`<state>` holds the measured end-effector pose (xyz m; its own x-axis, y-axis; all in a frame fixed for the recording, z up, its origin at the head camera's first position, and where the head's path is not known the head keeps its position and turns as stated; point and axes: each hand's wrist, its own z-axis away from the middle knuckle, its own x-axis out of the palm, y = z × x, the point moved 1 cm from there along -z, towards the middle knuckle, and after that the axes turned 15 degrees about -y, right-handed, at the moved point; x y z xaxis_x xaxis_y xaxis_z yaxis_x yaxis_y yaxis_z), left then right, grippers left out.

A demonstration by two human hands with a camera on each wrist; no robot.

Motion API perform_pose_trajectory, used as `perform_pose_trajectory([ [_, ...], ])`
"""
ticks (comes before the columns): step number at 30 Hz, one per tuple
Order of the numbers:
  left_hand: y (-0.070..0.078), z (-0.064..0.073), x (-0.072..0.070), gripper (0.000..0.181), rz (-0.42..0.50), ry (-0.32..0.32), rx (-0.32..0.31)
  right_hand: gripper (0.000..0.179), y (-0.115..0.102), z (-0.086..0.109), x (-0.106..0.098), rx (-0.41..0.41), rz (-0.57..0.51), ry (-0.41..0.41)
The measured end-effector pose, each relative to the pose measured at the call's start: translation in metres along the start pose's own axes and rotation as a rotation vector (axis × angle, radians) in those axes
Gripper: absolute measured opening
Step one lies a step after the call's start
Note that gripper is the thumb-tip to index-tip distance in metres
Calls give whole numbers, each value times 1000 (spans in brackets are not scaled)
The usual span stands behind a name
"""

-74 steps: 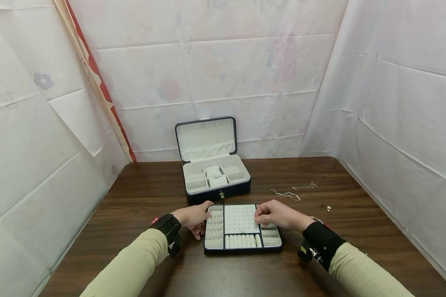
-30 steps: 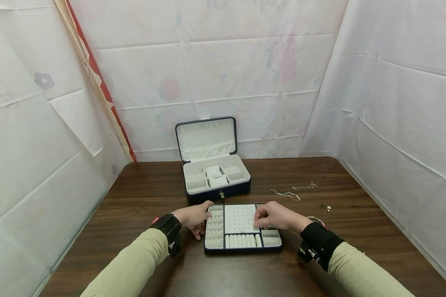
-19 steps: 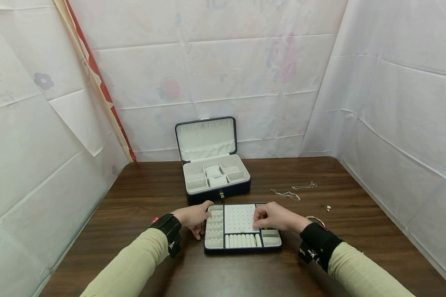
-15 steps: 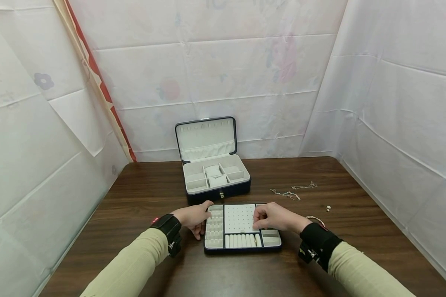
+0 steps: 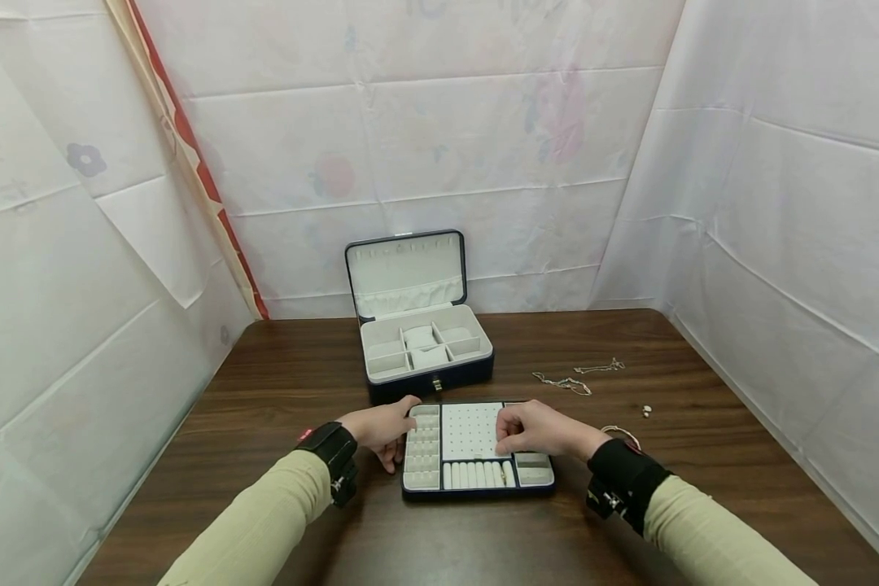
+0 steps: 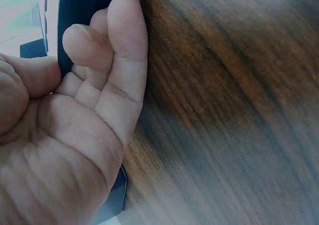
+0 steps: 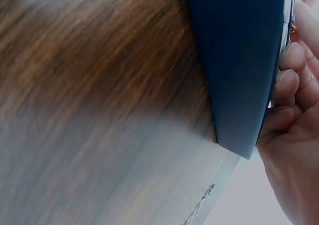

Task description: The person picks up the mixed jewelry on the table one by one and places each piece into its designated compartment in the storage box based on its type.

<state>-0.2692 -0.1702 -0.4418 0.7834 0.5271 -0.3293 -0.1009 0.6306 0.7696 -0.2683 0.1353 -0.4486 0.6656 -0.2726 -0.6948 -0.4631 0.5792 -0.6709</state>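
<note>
A dark blue jewelry tray with pale compartments lies flat on the table. My left hand steadies its left end, thumb on the rim and fingers down along the outer side. In the left wrist view the left hand has loosely bent fingers beside the dark wall. At the right edge of the white dotted panel, my right hand pinches something tiny, mostly hidden by the fingertips. The right wrist view shows the right hand with curled fingers behind the tray wall. A gold ring sits among the white rolls.
Behind the tray stands an open jewelry box with cushions in its compartments. Two silver chains lie to the right. Small pale pieces rest farther right on the brown table. White sheets enclose the table.
My right hand has shifted slightly left and toward the front along the panel's right edge, fingertips still together. The left hand and tray have stayed in place.
</note>
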Motion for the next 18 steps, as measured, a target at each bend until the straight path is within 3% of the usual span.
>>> perform_pose_trajectory([
  [18, 2, 2, 0, 55, -4, 0, 3, 14, -2, -1, 1, -19, 13, -3],
])
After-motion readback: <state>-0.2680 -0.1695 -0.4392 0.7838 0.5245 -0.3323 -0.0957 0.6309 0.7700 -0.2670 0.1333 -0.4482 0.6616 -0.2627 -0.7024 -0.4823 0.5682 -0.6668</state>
